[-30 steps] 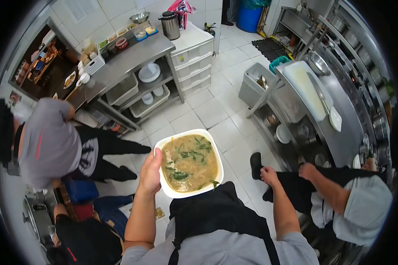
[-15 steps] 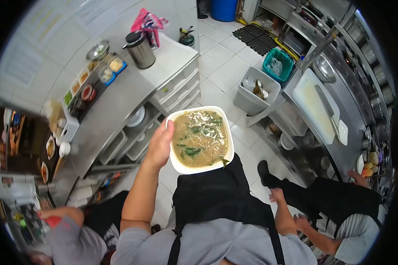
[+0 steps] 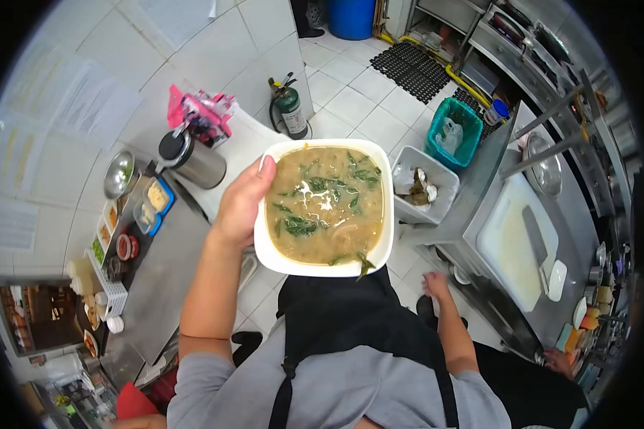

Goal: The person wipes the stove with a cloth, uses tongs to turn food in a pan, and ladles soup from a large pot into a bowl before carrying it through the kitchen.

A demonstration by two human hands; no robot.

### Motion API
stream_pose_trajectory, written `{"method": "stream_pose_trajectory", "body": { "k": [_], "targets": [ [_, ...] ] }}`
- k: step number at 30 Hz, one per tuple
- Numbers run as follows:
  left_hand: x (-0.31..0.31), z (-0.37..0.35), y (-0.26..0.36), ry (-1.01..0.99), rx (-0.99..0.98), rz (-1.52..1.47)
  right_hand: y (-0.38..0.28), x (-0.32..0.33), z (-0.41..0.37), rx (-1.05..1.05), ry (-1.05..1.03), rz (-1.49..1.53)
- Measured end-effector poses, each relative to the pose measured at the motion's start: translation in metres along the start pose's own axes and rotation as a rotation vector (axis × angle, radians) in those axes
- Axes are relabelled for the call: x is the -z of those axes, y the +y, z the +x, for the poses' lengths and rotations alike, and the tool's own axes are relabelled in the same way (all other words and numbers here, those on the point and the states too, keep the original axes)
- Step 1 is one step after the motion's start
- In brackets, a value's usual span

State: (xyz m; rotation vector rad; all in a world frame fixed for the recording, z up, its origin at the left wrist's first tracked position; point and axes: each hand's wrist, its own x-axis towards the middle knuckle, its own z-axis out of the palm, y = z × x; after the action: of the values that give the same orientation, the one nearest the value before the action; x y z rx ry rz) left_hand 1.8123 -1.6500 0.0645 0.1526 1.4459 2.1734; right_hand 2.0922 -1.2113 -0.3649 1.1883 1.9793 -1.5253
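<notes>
My left hand (image 3: 242, 200) grips the left side of a squarish white bowl (image 3: 262, 250), with the thumb over its rim and the other fingers hidden underneath. Thick, light brown soup (image 3: 329, 214) with dark green leaves fills the bowl close to the top. One leaf (image 3: 365, 264) hangs over the near rim. My right hand (image 3: 434, 284) hangs low by my right side, its fingers loosely bent and nothing seen in them.
To the right, a steel counter carries a white cutting board (image 3: 504, 243) with a knife (image 3: 535, 243). Ahead stand a grey bin (image 3: 447, 189), a teal bin (image 3: 436, 146) and a fire extinguisher (image 3: 291, 111). A steel jug (image 3: 200, 164) is at left. A co-worker's hand (image 3: 557, 363) rests by the right counter.
The bowl has come nearer to my view and looks larger, still in my left hand. I have moved forward, and the bins and right counter appear closer. Both co-workers have slipped farther toward the lower edges.
</notes>
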Motion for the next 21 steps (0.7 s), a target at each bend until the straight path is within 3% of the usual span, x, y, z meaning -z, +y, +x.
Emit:
{"method": "stream_pose_trajectory", "body": {
  "k": [2, 4, 6, 7, 9, 10, 13, 16, 17, 18, 19, 20, 21],
  "targets": [
    [-0.005, 0.037, 0.024, -0.046, 0.008, -0.034, -0.104, -0.016, 0.013, 0.172, -0.046, -0.049],
    [-0.005, 0.073, 0.048, -0.093, 0.027, -0.044, -0.174, -0.029, 0.031, 0.215, -0.037, -0.091],
    [-0.012, 0.109, 0.076, -0.109, 0.047, -0.015, -0.214, -0.033, 0.056, 0.581, -0.024, -0.229],
    [-0.016, 0.126, 0.091, -0.169, 0.057, -0.036, -0.200, -0.041, 0.092, 0.463, -0.024, 0.033],
    [-0.028, 0.157, 0.104, 0.092, -0.033, 0.019, -0.224, -0.034, 0.111, 0.304, 0.018, -0.057],
    [-0.029, 0.169, 0.118, 0.084, -0.014, 0.015, -0.219, -0.034, 0.131, 0.246, 0.034, -0.097],
    [-0.025, 0.223, 0.140, 0.038, -0.007, 0.118, -0.080, -0.021, 0.221, 0.129, -0.042, -0.071],
    [-0.018, 0.285, 0.116, 0.153, -1.172, 0.940, 0.089, -0.009, 0.279, -0.035, -0.369, 0.457],
    [-0.022, 0.300, 0.121, 0.133, -1.159, 0.937, 0.101, -0.007, 0.266, -0.099, -0.482, 0.677],
    [-0.028, 0.312, 0.130, 0.104, -0.955, 0.756, 0.113, -0.007, 0.264, -0.113, -0.746, 1.037],
    [-0.032, 0.328, 0.136, 0.079, -0.750, 0.577, 0.108, -0.005, 0.249, -0.231, -0.552, 0.894],
    [-0.020, 0.348, 0.145, -0.067, -0.923, 0.804, 0.105, -0.005, 0.231, -0.373, -0.362, 0.743],
    [-0.019, 0.367, 0.145, -0.084, -0.935, 0.755, 0.104, -0.005, 0.206, -0.518, -0.192, 0.613]
  ]
}}
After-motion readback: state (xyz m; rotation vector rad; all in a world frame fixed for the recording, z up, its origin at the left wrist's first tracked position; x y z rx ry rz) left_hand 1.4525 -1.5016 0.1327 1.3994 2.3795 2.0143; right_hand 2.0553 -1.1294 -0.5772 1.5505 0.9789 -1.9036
